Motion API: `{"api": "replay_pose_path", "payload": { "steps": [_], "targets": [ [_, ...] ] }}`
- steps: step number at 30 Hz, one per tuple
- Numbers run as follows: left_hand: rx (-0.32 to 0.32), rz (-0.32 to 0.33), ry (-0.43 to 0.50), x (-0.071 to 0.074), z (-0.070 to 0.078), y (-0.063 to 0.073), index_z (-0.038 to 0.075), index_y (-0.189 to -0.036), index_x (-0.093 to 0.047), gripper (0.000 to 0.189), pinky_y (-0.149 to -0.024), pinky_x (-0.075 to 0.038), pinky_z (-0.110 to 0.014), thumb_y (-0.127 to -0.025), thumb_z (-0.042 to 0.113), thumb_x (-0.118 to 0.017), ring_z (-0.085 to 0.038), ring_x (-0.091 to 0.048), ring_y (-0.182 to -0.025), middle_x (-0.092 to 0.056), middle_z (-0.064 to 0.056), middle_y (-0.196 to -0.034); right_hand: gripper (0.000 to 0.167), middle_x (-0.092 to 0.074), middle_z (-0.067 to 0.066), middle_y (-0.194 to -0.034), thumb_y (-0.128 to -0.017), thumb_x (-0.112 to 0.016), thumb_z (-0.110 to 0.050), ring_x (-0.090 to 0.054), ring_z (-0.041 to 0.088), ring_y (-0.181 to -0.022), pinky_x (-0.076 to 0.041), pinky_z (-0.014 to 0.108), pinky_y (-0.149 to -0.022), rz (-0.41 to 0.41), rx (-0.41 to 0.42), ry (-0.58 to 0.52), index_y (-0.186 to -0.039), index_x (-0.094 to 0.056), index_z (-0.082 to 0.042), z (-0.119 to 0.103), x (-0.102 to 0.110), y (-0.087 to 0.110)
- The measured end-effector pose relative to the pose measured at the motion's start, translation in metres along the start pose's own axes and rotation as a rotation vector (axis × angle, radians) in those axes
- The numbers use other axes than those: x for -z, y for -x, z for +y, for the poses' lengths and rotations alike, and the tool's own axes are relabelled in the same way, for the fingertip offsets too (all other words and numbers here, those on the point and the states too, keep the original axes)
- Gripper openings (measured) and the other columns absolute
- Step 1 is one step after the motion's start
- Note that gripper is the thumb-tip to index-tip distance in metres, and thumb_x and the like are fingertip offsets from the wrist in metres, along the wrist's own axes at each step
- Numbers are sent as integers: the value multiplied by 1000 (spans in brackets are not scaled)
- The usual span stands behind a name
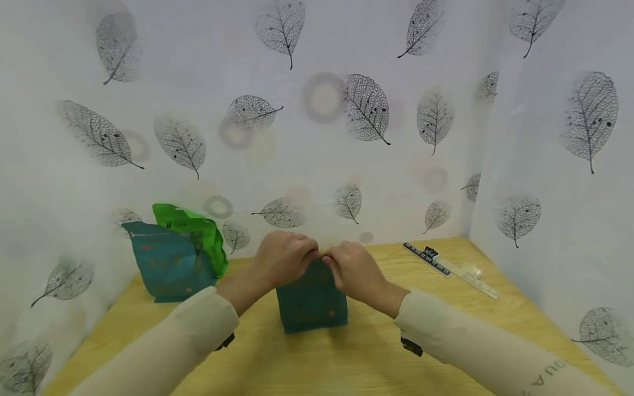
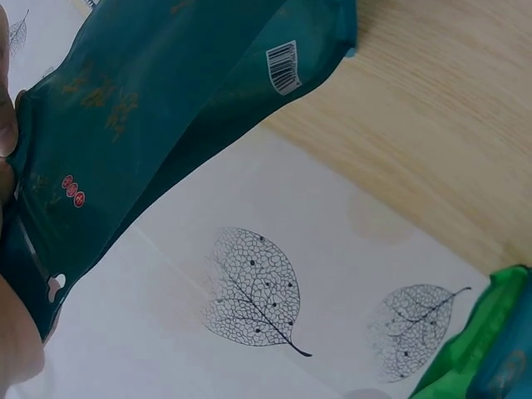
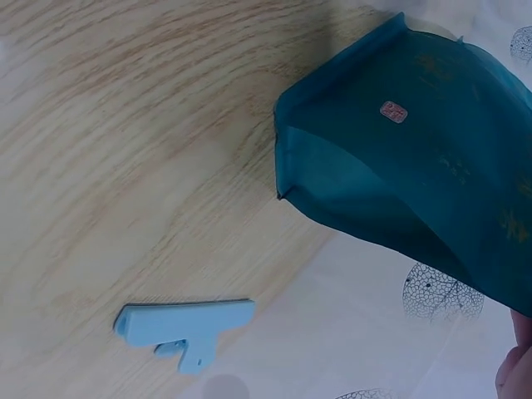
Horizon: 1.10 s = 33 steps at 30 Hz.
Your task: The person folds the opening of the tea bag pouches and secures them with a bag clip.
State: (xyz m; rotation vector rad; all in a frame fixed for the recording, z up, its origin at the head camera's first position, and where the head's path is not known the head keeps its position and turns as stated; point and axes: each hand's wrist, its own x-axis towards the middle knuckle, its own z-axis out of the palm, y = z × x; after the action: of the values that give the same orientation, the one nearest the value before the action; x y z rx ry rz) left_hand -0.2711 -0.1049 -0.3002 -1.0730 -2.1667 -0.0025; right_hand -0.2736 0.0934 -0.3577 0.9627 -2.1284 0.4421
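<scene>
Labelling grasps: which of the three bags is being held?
The middle teal bag: the left hand and right hand pinch its top edge. The other teal bag and the green bag stand together at left, untouched by either hand.

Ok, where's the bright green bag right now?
In the head view, the green bag stands at left near the back of the table, partly hidden behind the leftmost teal bag.
</scene>
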Motion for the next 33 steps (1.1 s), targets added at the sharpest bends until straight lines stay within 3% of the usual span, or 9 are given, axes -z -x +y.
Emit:
{"api": "replay_pose_path", "payload": {
  "steps": [6,12,26,33],
  "targets": [
    [-16,4,33,1,-2,0,18,-87,-77,13,-48,-46,-20,-91,29,-74,-7,-63,-55,-74,7,-75,8,-66,1,-78,-96,-66,-13,-54,12,-67,-46,23,-59,-27,2,-28,-92,-68,-6,-1,2,3],
    [-27,-14,29,1,-2,1,18,-86,-77,11,-48,-46,-19,-91,28,-74,-6,-62,-54,-73,7,-75,11,-64,2,-80,-99,-62,-13,-54,12,-69,-47,23,-60,-40,23,-60,-94,-66,-4,1,1,5],
    [-29,-1,29,2,-2,0,19,-88,-79,12,-50,-48,-19,-91,30,-74,-5,-64,-57,-74,7,-75,14,-58,-2,-69,-92,-72,-19,-50,8,-58,-42,20,-52,-29,10,17,-83,-65,-11,6,4,9],
    [-35,-1,35,2,-4,-1,19,-89,-79,13,-51,-49,-20,-92,30,-73,-5,-64,-58,-73,7,-75,12,-61,-1,-74,-91,-72,-15,-56,10,-64,-47,23,-58,-9,70,-39,-86,-62,-10,14,3,12]
  ]
}}
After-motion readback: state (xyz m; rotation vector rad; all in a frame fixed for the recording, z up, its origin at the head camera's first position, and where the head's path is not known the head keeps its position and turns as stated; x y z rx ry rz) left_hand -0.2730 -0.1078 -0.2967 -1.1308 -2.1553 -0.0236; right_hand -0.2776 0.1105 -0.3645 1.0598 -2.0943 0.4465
